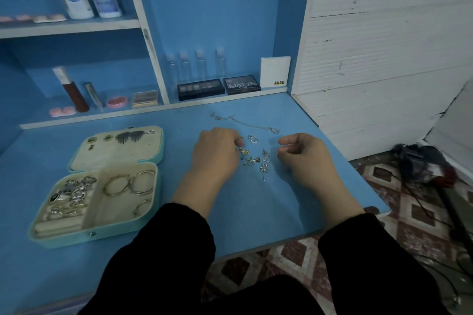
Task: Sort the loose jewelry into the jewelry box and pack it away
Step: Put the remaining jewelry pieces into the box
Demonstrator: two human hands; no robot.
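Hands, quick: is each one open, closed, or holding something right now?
Left hand: fingers curled at the loose earrings; grip cannot be told.
Right hand: fingers curled beside them; whether it holds anything cannot be told.

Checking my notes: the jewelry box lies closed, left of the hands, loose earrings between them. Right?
No: the head view shows the jewelry box open, rings inside. It does lie left of the left hand and right hand, loose earrings between them.

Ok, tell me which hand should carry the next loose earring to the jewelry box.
Left, probably. The left hand has its fingertips at the loose earrings, and the open jewelry box lies on its side; the right hand would have to cross over the left arm.
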